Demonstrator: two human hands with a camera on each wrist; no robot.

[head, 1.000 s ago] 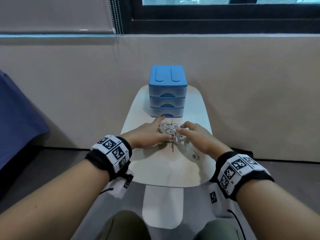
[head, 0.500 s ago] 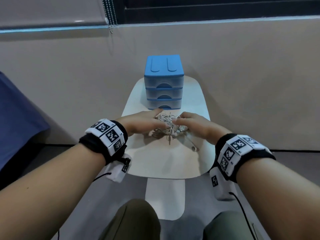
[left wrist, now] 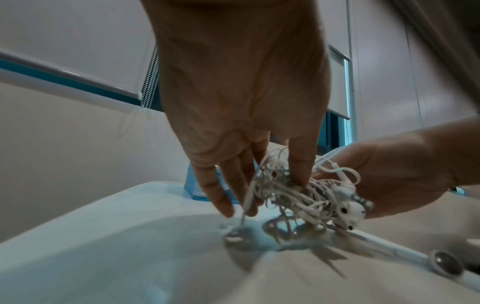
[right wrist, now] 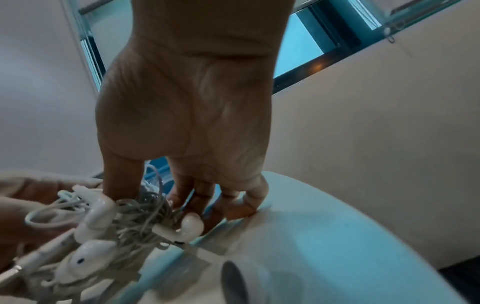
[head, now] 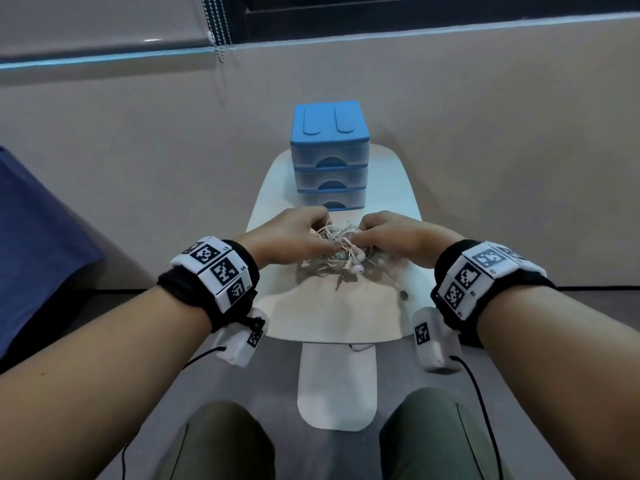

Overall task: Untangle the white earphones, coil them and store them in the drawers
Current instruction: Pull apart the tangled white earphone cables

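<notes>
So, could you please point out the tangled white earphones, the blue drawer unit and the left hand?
tangled white earphones (left wrist: 293, 195): left wrist view, on the middle of the cable knot.
blue drawer unit (head: 329, 123): head view, on its blue top panel.
left hand (head: 287, 237): head view, on the back of the hand.

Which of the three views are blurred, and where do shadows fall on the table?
Head view: mostly sharp, edges bent by the wide lens; the white earphones throw a soft shadow onto the table toward the camera. Left wrist view: the left hand and the table are smeared by motion, with a dark shadow under the tangle. Right wrist view: the right hand is soft, foreground earbuds blurred.
</notes>
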